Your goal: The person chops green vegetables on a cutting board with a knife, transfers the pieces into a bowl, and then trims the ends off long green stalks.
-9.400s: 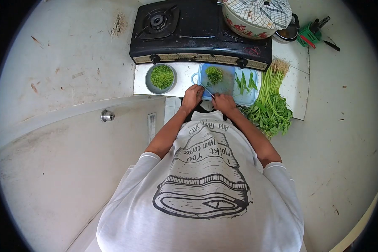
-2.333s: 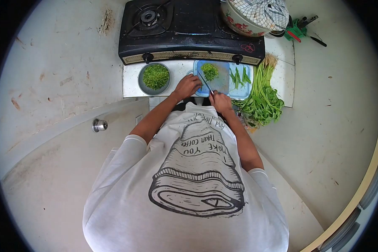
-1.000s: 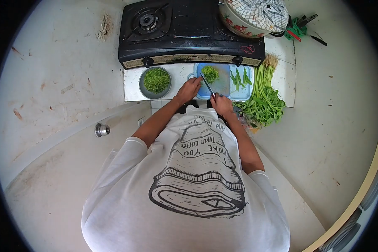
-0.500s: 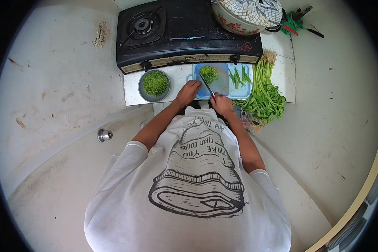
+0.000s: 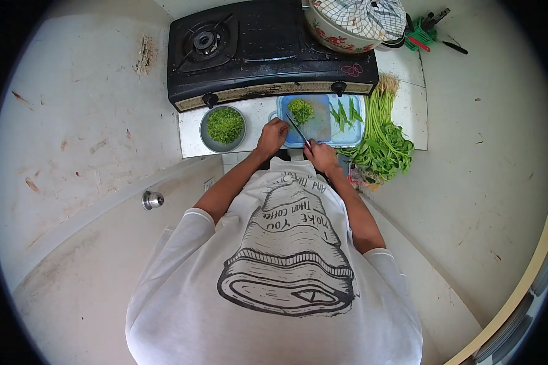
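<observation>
in the head view, i am gripping a knife [image 5: 296, 128] in my right hand [image 5: 323, 156], fingers closing around the handle, with the blade slanting away from me and toward the left. my left hand [image 5: 273, 135] is resting at the near left edge of the blue board [image 5: 316, 131], its fingers curling together close to the blade; i cannot tell whether they are pinching anything.

a pile of chopped greens [image 5: 301, 109] is sitting on the board just beyond both hands, near the knife tip. beyond my right hand, some long green pieces [image 5: 341, 114] are lying on the board's lighter side. farther to the right of that hand, a leafy bunch [image 5: 383, 143] is lying with its roots pointing away from me and its leaves drooping over the near edge of the counter [image 5: 256, 115].

to the left of my left hand, a grey bowl [image 5: 203, 135] is holding more of the finely cut greens. past both hands, a black stove [image 5: 268, 39] is standing behind the board, and on its right side a flowered pot [image 5: 338, 39] is wearing a checked cloth [image 5: 371, 15]. a green basket [image 5: 421, 38] is standing far beyond my right hand.
</observation>
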Demonstrator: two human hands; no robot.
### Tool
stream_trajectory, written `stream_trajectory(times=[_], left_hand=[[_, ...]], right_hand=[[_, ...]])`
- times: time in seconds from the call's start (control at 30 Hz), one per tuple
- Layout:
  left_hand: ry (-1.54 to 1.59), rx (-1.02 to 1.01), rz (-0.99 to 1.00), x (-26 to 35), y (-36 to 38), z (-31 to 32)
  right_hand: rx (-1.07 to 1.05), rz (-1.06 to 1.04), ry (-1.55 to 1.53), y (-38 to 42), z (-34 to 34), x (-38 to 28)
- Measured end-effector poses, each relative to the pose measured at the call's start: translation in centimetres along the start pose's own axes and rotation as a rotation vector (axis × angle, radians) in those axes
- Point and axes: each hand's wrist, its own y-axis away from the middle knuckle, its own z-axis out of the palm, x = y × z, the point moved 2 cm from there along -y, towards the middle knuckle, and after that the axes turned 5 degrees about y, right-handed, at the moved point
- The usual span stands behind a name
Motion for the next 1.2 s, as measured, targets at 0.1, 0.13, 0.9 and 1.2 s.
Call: stream_trajectory(times=[0.1,0.13,0.9,1.2], left_hand=[[-0.012,-0.019,0.018,0.4,0.1,0.0],[-0.026,-0.026,0.044,0.3,0.1,0.0],[-0.111,-0.102,0.099,1.7,0.3,-0.2],[-0.148,-0.069,0.203,1.7,0.5,-0.1]], right_hand=[[0.002,-0.004,-0.008,0.1,0.6,0.3],[0.002,-0.004,-0.011,0.0,0.7,0.4],[0.036,-0.009,0.043,0.9,1.3,-0.6],[0.024,-0.006,0.064,0.2,1.6,-1.0]])
